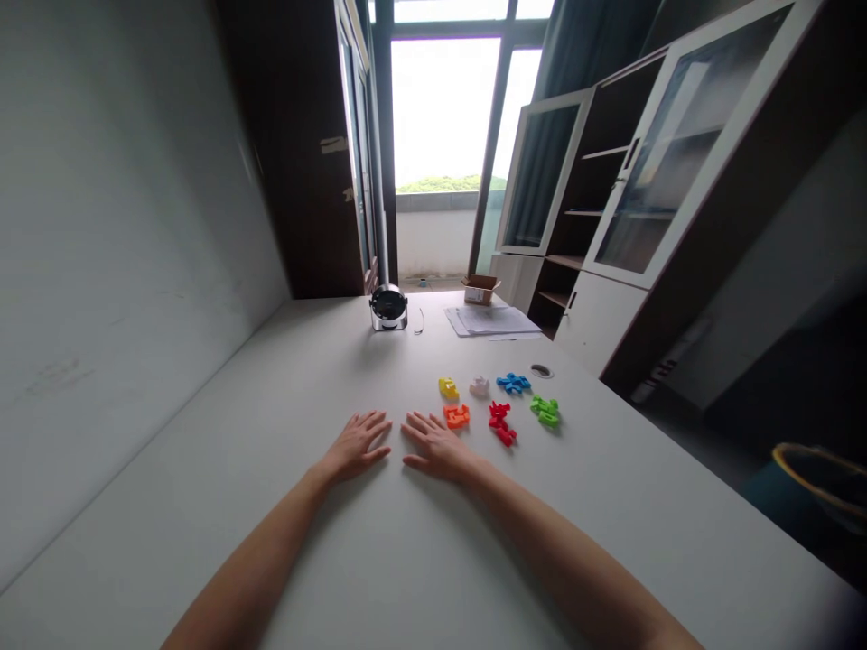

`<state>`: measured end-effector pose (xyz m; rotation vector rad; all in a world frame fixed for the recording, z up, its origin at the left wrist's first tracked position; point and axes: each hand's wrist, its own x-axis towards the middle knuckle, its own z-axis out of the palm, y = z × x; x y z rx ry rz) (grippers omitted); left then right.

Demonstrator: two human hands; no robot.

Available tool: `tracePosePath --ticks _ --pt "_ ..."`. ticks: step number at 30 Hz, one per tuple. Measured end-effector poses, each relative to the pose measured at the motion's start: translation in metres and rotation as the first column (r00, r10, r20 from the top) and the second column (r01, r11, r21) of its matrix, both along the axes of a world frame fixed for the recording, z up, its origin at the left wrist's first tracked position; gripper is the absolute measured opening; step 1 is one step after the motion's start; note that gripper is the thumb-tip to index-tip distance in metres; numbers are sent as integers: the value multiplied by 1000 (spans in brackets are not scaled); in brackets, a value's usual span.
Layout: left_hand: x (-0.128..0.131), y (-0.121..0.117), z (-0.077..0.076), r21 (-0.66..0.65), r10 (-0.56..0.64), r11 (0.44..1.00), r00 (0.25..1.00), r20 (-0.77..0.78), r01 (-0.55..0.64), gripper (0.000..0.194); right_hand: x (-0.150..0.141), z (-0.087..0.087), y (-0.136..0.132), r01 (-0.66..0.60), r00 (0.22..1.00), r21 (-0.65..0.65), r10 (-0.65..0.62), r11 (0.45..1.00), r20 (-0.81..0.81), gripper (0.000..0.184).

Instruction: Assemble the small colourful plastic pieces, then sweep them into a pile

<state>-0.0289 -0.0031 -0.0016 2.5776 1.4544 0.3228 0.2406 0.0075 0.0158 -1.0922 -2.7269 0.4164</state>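
My left hand (357,445) lies flat on the white table (223,469), fingers spread and holding nothing. Beside it, my right hand (437,447) rests palm down with its fingers apart, also without anything in it. Small plastic pieces sit in colour groups to the right: orange pieces (456,416) nearest my right hand, yellow pieces (448,388) behind them, then white or pale pink pieces (480,386), red pieces (501,422), blue pieces (513,384) and green pieces (545,411). Their exact kind is too small to tell.
Toward the back stand a round black device on a metal stand (388,308) and an open cardboard box (480,289). Papers (492,320) lie before the box. A cable hole (541,370) is near the right edge. A wall (135,271) borders the left; a cabinet (610,298) stands right.
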Motion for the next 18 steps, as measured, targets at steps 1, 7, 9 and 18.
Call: tracePosePath --ticks 1,7,9,18 --pt "0 0 0 -1 0 1000 1000 0 0 61 0 0 0 2 1000 2 -2 1000 -2 77" --pt "1 -2 4 -6 -2 1000 1000 1 2 61 -1 0 0 0 1000 1 0 1000 -6 77" --pt "1 -2 4 -4 0 1000 1000 5 0 60 -1 -1 0 1 1000 3 -1 1000 -6 77" --pt "1 -3 5 12 2 1000 1000 19 -2 59 0 -5 1 -4 1000 20 4 1000 -20 77"
